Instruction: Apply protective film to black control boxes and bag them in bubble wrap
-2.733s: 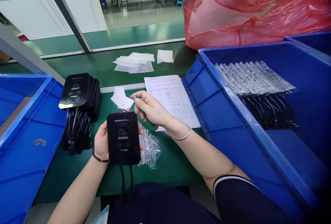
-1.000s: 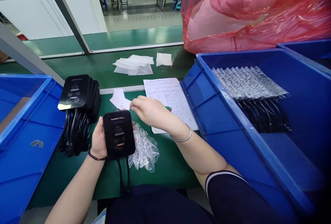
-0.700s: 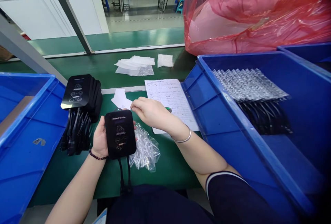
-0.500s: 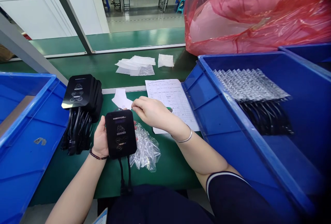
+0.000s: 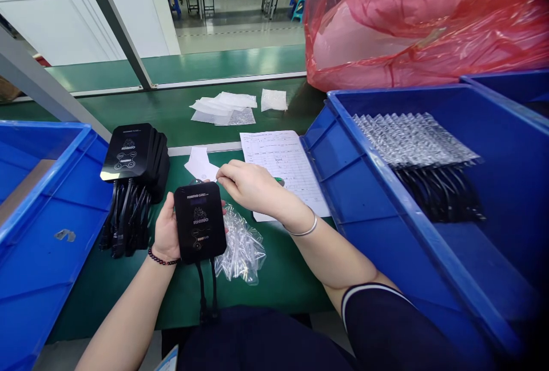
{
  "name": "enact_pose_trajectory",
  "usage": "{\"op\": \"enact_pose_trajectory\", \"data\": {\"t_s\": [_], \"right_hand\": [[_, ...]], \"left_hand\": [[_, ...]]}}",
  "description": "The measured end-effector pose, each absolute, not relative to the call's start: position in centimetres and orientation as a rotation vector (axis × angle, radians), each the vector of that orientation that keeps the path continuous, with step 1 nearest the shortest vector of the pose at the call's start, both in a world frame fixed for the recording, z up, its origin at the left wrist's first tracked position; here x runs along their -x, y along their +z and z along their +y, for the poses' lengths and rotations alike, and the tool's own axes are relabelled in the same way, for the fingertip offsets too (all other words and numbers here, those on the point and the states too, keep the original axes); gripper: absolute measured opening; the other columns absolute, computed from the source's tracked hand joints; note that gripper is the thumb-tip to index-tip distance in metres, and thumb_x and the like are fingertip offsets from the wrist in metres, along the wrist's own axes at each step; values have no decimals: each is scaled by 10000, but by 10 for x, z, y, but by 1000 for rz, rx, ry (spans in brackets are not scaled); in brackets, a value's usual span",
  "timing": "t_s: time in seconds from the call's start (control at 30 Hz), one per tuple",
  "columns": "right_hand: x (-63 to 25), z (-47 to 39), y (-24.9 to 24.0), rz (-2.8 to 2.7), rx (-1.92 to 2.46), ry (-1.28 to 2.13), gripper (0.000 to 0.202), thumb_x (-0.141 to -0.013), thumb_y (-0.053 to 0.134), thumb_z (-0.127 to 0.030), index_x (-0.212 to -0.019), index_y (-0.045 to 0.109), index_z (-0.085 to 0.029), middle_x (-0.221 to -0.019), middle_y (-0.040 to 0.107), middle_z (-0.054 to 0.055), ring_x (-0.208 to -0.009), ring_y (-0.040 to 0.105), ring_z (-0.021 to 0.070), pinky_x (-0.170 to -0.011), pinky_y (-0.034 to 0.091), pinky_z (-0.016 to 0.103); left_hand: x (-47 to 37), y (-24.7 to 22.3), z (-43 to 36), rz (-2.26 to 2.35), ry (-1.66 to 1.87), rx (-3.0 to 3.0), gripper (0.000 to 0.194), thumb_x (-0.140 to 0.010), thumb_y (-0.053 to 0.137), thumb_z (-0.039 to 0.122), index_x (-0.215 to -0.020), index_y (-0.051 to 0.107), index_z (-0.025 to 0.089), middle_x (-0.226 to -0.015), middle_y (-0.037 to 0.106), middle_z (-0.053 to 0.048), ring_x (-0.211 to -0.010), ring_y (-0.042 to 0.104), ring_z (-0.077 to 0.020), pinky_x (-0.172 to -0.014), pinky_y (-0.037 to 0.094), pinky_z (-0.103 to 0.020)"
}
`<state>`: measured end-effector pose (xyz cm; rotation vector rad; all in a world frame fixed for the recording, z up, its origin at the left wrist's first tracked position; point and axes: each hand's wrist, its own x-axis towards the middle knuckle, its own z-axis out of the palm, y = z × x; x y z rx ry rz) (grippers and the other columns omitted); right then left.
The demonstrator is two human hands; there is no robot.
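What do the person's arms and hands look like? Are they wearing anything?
Both hands are bare, with no gloves. The left hand has a dark beaded bracelet at its wrist. The right hand has a thin, silvery bangle at its wrist. The right sleeve is short and dark navy, with a white stripe near its edge. The left sleeve isn't in view.

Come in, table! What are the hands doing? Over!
Left hand holding black RHINO box. Right hand at its top edge, gripping green-ended tool, mostly hidden. Clear plastic on table nearby.
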<state>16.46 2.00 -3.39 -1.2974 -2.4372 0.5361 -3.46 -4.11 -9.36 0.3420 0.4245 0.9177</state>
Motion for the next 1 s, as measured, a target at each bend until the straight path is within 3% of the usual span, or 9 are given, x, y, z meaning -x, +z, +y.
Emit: {"op": "enact_pose_trajectory", "data": {"t_s": [0.43,0.7,1.0], "right_hand": [[-164,19,-34,-2441,1300,534,253,-985,394,-241,-980,637,-171,-952,637,51,-800,563,152,-647,341,269],[-164,20,-37,-2443,1285,533,268,-985,380,-264,-981,632,-174,-954,637,54,-797,562,156,-635,329,270],[-165,19,-37,-2450,1262,516,287,-993,361,-278,-979,628,-174,-953,634,54,-787,555,154,-640,326,279]], "left_hand": [[34,-95,-41,448,914,-348,735,-927,266,656,-1524,217,230,-1278,592,-193,-1138,583,-357,-959,413,-618],[35,-100,-40,397,898,-346,669,-922,304,647,-1426,433,227,-1274,601,-176,-1169,567,-361,-966,418,-605],[34,-97,-41,459,890,-330,745,-915,287,665,-1513,254,222,-1268,595,-201,-1116,592,-387,-932,424,-619]]}}
